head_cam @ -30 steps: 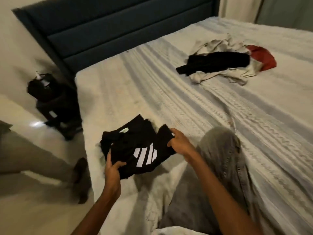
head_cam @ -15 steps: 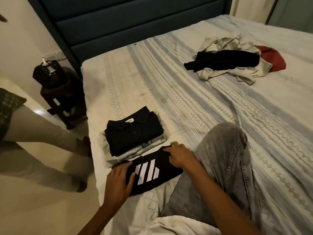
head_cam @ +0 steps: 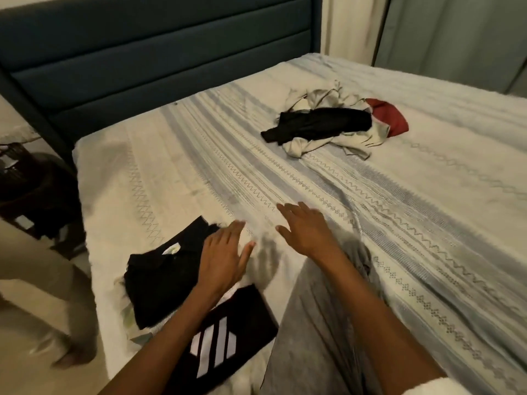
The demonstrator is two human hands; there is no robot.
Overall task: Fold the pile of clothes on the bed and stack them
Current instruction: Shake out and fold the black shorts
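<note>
While both hands hang flat over the bed (head_cam: pixel 176 172), nothing is held: the left hand (head_cam: pixel 221 256), fingers straight, hovers at the edge of the folded black shirt (head_cam: pixel 162 277) topping the stack near the bed's side, and the right hand (head_cam: pixel 306 228) spreads open above the sheet. The folded black garment with white stripes (head_cam: pixel 225 334) lies just beside the stack, under the left forearm. The unfolded pile (head_cam: pixel 333 124) sits well apart, toward the headboard (head_cam: pixel 142 61).
</note>
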